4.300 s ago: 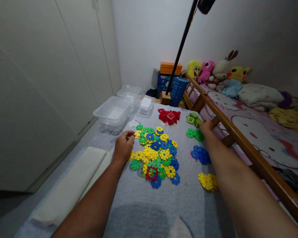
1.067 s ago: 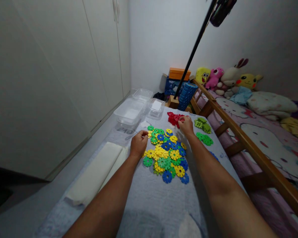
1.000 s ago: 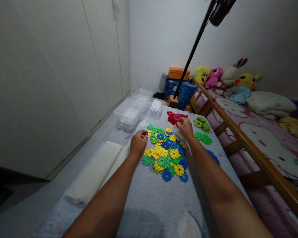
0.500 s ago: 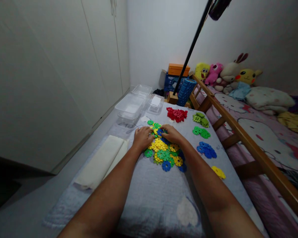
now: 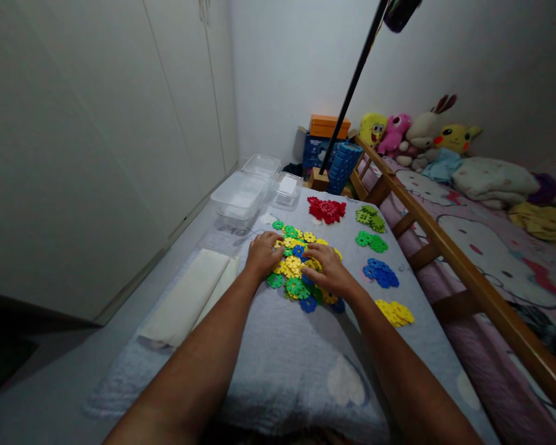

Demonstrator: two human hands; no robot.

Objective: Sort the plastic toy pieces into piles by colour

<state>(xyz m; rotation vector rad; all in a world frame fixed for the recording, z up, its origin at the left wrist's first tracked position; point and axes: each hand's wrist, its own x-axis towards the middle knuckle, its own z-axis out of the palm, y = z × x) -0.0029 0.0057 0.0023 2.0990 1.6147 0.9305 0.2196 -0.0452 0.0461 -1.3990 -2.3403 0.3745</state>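
Observation:
A mixed pile of flat plastic flower-shaped discs (image 5: 296,267), yellow, green and blue, lies on a pale blue blanket (image 5: 282,358). My left hand (image 5: 262,254) rests on the pile's left edge with its fingers curled down onto the discs. My right hand (image 5: 327,269) lies flat over the pile's right side, fingers spread. Sorted heaps sit to the right: red discs (image 5: 327,209), two green heaps (image 5: 369,228), blue discs (image 5: 380,272), yellow discs (image 5: 395,312).
Clear plastic tubs (image 5: 241,196) stand at the blanket's far left. A folded white cloth (image 5: 185,305) lies on the left. A wooden bed rail (image 5: 445,247) runs along the right, with plush toys (image 5: 417,131) behind. A black pole (image 5: 352,93) slants above.
My right hand came back from the red heap and settled on the mixed pile. My left hand shifted slightly onto the pile's edge.

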